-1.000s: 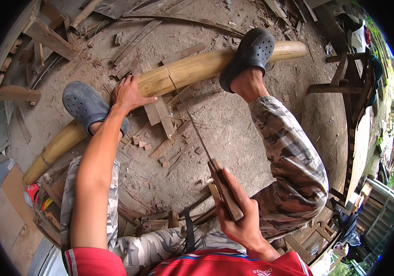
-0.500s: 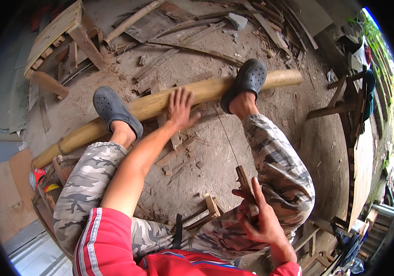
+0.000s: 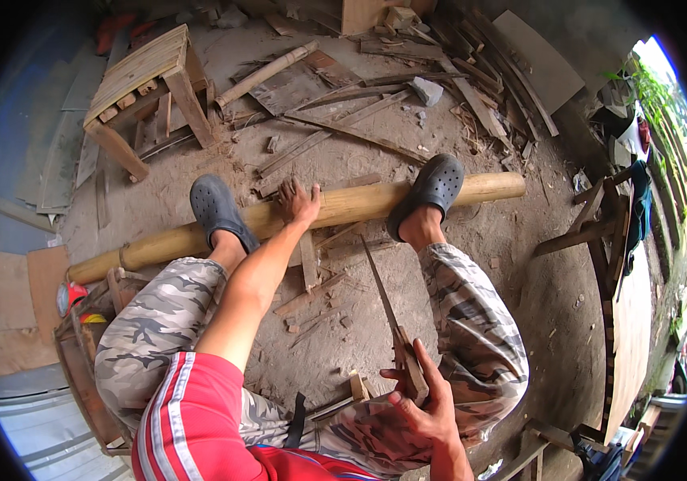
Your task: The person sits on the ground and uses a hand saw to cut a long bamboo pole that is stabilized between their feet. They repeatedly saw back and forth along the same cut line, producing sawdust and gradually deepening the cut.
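A long yellow-brown bamboo pole (image 3: 351,202) lies across the ground, with my two dark clogs resting on it. My left hand (image 3: 299,204) presses down on the pole between my feet, its fingers bent over the far side. In my right hand (image 3: 427,397), above my right thigh, is a handsaw (image 3: 383,295) held by its wooden handle, the index finger stretched along it. The thin blade points away from me toward the pole; its tip shows just on the near side, apart from the wood as far as I can tell.
A small wooden stool (image 3: 139,76) stands at the far left. Scrap boards (image 3: 407,50) and a grey stone block (image 3: 427,90) lie beyond the pole. A wooden bench (image 3: 630,337) runs along the right. Wood offcuts (image 3: 309,260) litter the dirt between my legs.
My left hand has shifted left along the pole, its fingers now bent over it. The handsaw has turned so more of its blade face shows. The whole view has tilted upward.
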Motion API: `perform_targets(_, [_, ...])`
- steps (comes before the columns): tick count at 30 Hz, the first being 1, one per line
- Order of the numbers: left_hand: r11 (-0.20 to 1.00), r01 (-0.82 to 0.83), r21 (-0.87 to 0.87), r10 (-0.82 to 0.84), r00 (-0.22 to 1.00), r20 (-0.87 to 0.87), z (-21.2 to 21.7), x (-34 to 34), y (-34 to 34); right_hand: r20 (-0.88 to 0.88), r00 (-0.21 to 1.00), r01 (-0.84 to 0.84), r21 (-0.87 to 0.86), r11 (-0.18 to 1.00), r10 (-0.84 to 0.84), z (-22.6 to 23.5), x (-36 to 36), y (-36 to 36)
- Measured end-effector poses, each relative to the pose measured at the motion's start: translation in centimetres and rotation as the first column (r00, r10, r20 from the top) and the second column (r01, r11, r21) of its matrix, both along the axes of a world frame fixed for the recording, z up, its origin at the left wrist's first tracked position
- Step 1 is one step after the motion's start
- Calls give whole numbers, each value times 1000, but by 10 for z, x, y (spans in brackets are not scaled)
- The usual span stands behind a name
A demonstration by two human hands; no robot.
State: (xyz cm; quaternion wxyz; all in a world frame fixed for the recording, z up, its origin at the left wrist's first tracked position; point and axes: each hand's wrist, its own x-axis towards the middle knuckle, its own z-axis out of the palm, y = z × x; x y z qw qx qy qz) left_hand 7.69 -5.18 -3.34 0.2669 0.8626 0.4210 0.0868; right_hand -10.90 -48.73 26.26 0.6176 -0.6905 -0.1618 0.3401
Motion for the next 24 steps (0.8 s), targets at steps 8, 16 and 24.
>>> perform_targets(8, [-127, 979, 161, -953, -76, -292, -1, -51, -109, 103, 989, 100, 52, 994, -105, -18, 3, -4])
perform_targets(16, [919, 230, 320, -274, 956, 100, 6, -29, -64, 82, 987, 146, -113, 983, -138, -14, -3, 3])
perform_targets(24, [-77, 963, 258, -917, 33, -397, 8, -82, -18, 252, 964, 162, -317, 935, -82, -15, -12, 57])
